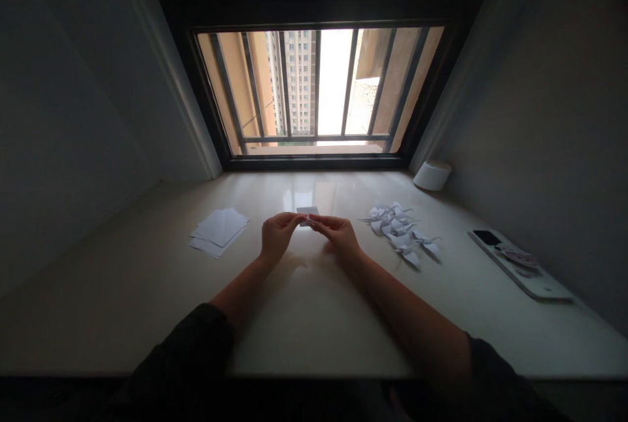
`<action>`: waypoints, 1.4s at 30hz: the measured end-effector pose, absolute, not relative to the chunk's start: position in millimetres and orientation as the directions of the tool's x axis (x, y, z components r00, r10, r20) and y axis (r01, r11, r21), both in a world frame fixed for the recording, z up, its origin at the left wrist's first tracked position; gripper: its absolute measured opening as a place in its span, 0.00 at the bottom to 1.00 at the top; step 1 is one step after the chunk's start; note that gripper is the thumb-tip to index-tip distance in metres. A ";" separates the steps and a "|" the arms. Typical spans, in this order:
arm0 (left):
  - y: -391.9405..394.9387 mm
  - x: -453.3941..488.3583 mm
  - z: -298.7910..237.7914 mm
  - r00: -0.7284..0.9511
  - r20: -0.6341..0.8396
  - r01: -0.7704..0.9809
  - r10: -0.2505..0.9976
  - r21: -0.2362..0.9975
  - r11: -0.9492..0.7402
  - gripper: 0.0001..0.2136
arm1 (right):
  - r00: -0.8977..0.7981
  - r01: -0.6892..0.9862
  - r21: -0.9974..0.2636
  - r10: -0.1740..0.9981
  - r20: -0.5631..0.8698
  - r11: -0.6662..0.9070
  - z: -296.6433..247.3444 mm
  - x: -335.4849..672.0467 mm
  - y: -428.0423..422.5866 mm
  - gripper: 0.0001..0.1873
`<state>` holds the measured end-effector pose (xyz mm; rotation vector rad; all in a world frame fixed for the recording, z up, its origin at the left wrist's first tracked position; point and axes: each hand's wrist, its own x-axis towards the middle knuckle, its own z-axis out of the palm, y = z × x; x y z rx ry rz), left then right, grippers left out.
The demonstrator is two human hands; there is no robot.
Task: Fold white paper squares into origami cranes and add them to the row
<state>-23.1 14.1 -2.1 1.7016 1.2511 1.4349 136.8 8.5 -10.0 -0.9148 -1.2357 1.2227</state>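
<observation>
Both my hands meet over the middle of the white sill, pinching a small piece of white paper (307, 211) between thumbs and fingertips. My left hand (279, 233) grips its left side, and my right hand (338, 232) grips its right side. The paper looks folded, though the fingers cover part of it. A short stack of white paper squares (219, 231) lies to the left of my left hand. To the right of my right hand sits a pile of several folded white paper cranes (398, 229).
A phone in a pale case (520, 265) lies at the right by the wall. A white cylindrical object (432, 175) stands in the back right corner. Ahead is a dark-framed window (314, 162) with bars outside. The sill's front edge (314, 376) runs below my forearms.
</observation>
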 end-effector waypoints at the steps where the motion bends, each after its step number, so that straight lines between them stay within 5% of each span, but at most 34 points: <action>1: 12.7 -22.1 -2.0 -0.033 0.417 0.287 0.908 0.875 -0.391 0.13 | -0.070 -0.178 -0.971 0.982 0.177 0.162 -9.1 135.8 7.3 0.20; 6: 10.5 -18.7 0.4 -0.071 0.405 0.250 0.911 0.892 -0.377 0.13 | -0.049 -0.194 -0.971 0.987 0.156 0.143 -11.2 135.2 7.9 0.18; 16: 15.1 -24.3 8.2 0.127 0.392 0.132 0.911 0.904 -0.407 0.14 | -0.051 -0.249 -0.957 0.985 0.165 0.148 -20.4 142.2 17.5 0.16; 34: 5.7 -21.9 14.2 0.035 0.563 0.475 0.826 0.718 -0.509 0.10 | 0.025 -0.216 -0.968 0.992 0.125 0.127 -11.4 141.6 14.0 0.14; 42: 14.5 -22.0 5.4 0.023 0.392 0.184 0.920 0.903 -0.389 0.13 | 0.022 -0.253 -0.956 0.989 0.146 0.146 -11.4 142.9 14.9 0.14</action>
